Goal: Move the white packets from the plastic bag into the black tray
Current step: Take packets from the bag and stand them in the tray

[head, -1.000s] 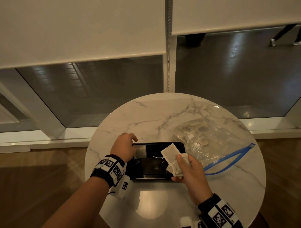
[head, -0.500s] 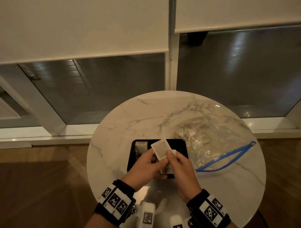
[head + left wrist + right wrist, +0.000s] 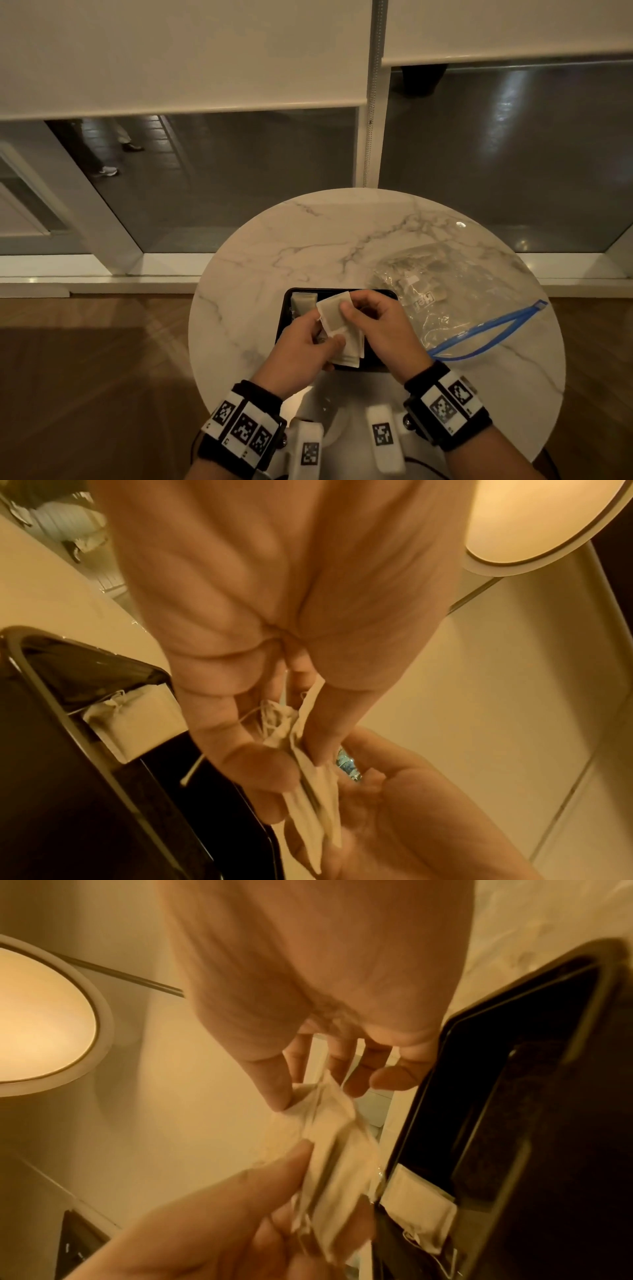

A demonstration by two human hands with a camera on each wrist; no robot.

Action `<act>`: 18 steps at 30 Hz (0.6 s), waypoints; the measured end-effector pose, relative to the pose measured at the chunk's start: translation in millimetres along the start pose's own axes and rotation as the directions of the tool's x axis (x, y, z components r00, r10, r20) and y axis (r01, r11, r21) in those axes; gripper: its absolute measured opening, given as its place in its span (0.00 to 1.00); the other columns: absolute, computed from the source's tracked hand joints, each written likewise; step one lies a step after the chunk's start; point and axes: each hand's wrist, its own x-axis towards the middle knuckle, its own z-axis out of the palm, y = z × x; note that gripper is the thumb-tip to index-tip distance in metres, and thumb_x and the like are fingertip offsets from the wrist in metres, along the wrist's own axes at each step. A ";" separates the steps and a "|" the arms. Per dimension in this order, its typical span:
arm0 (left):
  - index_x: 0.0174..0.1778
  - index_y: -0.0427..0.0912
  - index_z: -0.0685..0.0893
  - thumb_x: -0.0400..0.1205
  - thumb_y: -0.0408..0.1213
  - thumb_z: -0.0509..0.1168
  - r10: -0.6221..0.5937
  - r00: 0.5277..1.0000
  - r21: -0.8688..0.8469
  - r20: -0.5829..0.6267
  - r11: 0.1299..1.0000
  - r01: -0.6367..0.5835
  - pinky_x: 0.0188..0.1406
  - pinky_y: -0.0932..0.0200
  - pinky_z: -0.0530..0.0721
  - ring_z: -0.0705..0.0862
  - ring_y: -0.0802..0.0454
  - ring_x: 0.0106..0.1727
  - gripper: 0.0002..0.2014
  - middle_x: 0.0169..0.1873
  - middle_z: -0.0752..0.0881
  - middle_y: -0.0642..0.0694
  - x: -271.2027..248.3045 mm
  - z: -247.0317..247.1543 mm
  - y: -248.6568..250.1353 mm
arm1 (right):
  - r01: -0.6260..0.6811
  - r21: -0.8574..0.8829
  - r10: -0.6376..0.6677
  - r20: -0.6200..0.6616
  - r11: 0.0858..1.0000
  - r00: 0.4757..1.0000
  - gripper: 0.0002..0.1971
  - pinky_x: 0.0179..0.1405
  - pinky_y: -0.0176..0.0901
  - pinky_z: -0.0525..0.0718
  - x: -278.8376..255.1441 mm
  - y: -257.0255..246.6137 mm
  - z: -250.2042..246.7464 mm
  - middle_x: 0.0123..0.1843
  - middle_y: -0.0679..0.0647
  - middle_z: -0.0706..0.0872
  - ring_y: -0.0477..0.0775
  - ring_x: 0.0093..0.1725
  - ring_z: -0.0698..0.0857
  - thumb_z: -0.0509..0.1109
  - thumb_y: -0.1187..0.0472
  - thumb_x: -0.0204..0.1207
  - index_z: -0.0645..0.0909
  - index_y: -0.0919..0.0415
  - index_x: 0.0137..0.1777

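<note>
Both hands meet above the black tray [image 3: 284, 322], which lies near the front of the marble table. My left hand [image 3: 330, 342] pinches a small stack of white packets [image 3: 334, 320] between thumb and fingers; strings hang from the packets [image 3: 308, 799]. My right hand [image 3: 349, 308] pinches the top packet's upper edge [image 3: 322, 1104]. One white packet [image 3: 303, 303] lies in the tray's far left corner [image 3: 137, 723]. The clear plastic bag [image 3: 445, 298] with a blue zip [image 3: 489, 335] lies right of the tray, a few packets inside it.
The round marble table [image 3: 308, 240] stands against a window with lowered blinds [image 3: 171, 51]. A wooden floor [image 3: 85, 377] surrounds it. A round ceiling lamp [image 3: 548, 515] shows in both wrist views.
My left hand left the tray's far left corner, where one packet now lies, and came back to join the right hand on the stack of packets.
</note>
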 end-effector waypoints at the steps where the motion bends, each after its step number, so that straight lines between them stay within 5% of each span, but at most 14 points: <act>1: 0.66 0.53 0.83 0.84 0.30 0.69 -0.009 1.000 0.005 -0.023 1.000 0.010 0.37 0.55 0.88 0.91 0.49 0.46 0.18 0.49 0.93 0.49 -0.4 -2.1 -2.1 | -0.004 0.001 0.004 -0.019 1.000 1.000 0.05 0.50 0.42 0.89 5.0 -1.7 1.3 0.47 0.53 0.92 0.51 0.49 0.90 0.75 0.59 0.80 0.89 0.57 0.52; 4: 0.61 0.52 0.84 0.82 0.31 0.70 -0.035 0.994 0.047 -0.108 0.998 0.040 0.35 0.58 0.87 0.90 0.53 0.44 0.14 0.49 0.92 0.49 -4.1 -15.1 -9.2 | -0.097 0.093 0.107 -0.107 0.991 0.988 0.02 0.35 0.31 0.82 20.8 -6.1 5.2 0.42 0.49 0.91 0.42 0.41 0.88 0.76 0.61 0.78 0.88 0.57 0.49; 7: 0.58 0.51 0.84 0.82 0.28 0.69 -0.050 0.969 0.004 -0.241 0.999 0.052 0.31 0.66 0.82 0.88 0.54 0.44 0.14 0.49 0.90 0.48 -10.0 -32.9 -14.9 | -0.229 0.078 0.239 -0.141 0.970 0.961 0.08 0.31 0.32 0.79 39.8 -1.9 7.3 0.44 0.51 0.91 0.45 0.40 0.87 0.78 0.58 0.76 0.87 0.57 0.53; 11: 0.61 0.52 0.81 0.85 0.29 0.66 -0.115 0.853 -0.188 -0.508 0.982 0.020 0.48 0.57 0.86 0.86 0.49 0.57 0.14 0.56 0.86 0.48 -12.1 -51.2 -29.9 | -0.299 -0.063 0.294 -0.080 0.952 0.953 0.05 0.27 0.37 0.79 61.6 9.0 20.5 0.39 0.54 0.89 0.47 0.34 0.83 0.79 0.63 0.75 0.85 0.61 0.48; 14: 0.64 0.51 0.79 0.87 0.30 0.64 -0.226 0.759 -0.368 -0.611 0.930 -0.019 0.51 0.53 0.84 0.86 0.49 0.56 0.13 0.55 0.87 0.48 -10.9 -52.6 -39.9 | -0.353 -0.191 0.360 0.004 0.916 0.933 0.05 0.28 0.39 0.83 75.2 21.3 32.5 0.35 0.60 0.86 0.50 0.31 0.83 0.78 0.70 0.74 0.84 0.62 0.43; 18: 0.67 0.47 0.78 0.87 0.29 0.63 -0.340 0.721 -0.524 -0.603 0.851 -0.037 0.51 0.50 0.85 0.86 0.48 0.52 0.14 0.53 0.86 0.47 -8.5 -47.1 -45.4 | -0.383 -0.331 0.432 0.086 0.862 0.898 0.07 0.38 0.49 0.90 87.7 38.0 43.8 0.38 0.69 0.87 0.57 0.31 0.86 0.77 0.75 0.72 0.83 0.65 0.41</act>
